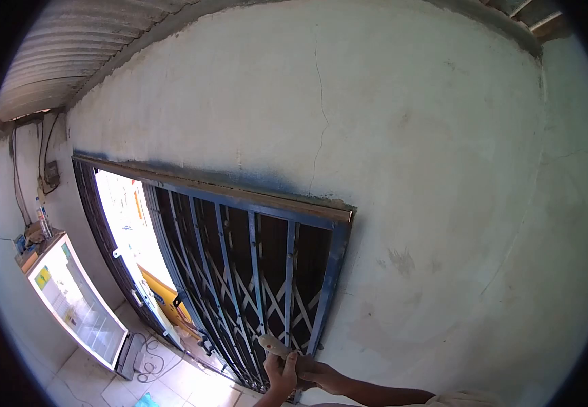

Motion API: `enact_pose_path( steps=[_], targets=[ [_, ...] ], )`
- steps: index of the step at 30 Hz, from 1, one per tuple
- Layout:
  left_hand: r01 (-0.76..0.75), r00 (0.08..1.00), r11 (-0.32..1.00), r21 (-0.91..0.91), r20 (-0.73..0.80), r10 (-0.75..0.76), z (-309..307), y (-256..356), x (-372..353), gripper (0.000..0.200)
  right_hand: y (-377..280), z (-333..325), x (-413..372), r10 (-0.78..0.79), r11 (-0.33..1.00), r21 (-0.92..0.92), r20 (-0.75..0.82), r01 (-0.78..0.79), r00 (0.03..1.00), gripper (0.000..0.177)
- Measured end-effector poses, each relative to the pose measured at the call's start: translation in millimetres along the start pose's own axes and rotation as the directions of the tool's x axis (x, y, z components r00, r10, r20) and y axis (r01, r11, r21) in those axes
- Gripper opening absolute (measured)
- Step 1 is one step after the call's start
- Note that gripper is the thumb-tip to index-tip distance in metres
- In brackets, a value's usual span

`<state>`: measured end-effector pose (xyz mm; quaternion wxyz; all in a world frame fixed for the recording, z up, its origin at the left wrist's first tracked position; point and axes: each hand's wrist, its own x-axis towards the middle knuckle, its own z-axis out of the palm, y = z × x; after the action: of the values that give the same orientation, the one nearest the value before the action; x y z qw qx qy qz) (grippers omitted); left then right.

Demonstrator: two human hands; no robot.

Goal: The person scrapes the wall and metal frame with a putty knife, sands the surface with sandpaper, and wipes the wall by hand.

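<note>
Near the bottom centre, a pale cylinder with a rounded end and a small reddish spot [273, 345] points up and to the left. Its kind cannot be made out. My left hand [280, 375] is closed around it, thumb raised along its side. Against its lower end lies my right hand [322, 376], fingers curled round a brownish part beside the left hand. Just beyond both hands stands a blue folding metal gate [254, 271] with crossed slats.
A pale cracked wall [443, 169] rises in front and to the right. At left, a glass-fronted display fridge [80, 305] carries items on top. A coiled cable [148, 359] and a turquoise item [146, 401] lie on the tiled floor [179, 380]. Light enters through the doorway [131, 217].
</note>
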<state>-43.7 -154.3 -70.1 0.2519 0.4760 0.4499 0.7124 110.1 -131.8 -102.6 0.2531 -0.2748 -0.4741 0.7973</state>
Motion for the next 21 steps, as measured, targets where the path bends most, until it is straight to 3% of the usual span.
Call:
enact_pose_path(
  steps=[1,4,7,10,13,15,17,19,21],
  targets=[
    [-0.038,0.999,0.998,0.045,0.018,0.037,-0.6,-1.7,1.0,0.009,-2.4,0.1,0.5,-0.015,1.0,-0.008,-0.026,0.015,1.0,0.049],
    [-0.016,0.999,0.986,-0.165,-0.045,0.009,7.6,0.2,6.1,0.013,-8.6,-12.2,-1.6,0.078,0.995,-0.06,-0.042,-0.08,0.996,0.047],
    [-0.083,0.991,0.95,-0.3,-0.126,0.047,10.2,3.6,24.7,0.014,-15.2,-13.0,-8.0,-0.008,0.988,-0.153,-0.129,-0.012,0.992,0.044],
    [-0.251,0.968,0.916,-0.312,-0.107,0.229,3.9,15.2,51.3,0.011,-33.7,-21.6,-16.4,-0.155,0.935,-0.347,-0.231,0.067,0.96,0.034],
    [-0.17,0.983,0.938,-0.302,-0.121,0.139,1.7,36.3,67.6,0.005,-96.2,-26.8,-41.4,-0.333,0.633,-0.743,-0.01,0.215,0.943,0.034],
    [-0.115,0.993,0.929,-0.352,-0.04,0.108,1.6,37.4,81.9,0.005,-145.5,-7.6,-60.2,-0.493,0.414,-0.887,-0.03,0.204,0.869,0.022],
    [-0.013,0.999,0.945,-0.328,0.039,0.027,2.6,34.5,94.2,0.007,-191.6,6.2,-80.8,-0.617,0.132,-0.951,0.142,0.279,0.774,0.018],
    [0.115,0.99,0.966,-0.233,0.1,-0.094,7.9,32.5,108.7,0.008,-235.2,28.0,-101.2,-0.634,0.099,-0.94,0.193,0.326,0.749,0.022],
    [0.124,0.99,0.964,-0.236,0.09,-0.105,20.3,28.0,123.2,0.01,-261.2,43.3,-116.6,-0.73,0.167,-0.93,0.107,0.328,0.675,0.023]
  ],
)
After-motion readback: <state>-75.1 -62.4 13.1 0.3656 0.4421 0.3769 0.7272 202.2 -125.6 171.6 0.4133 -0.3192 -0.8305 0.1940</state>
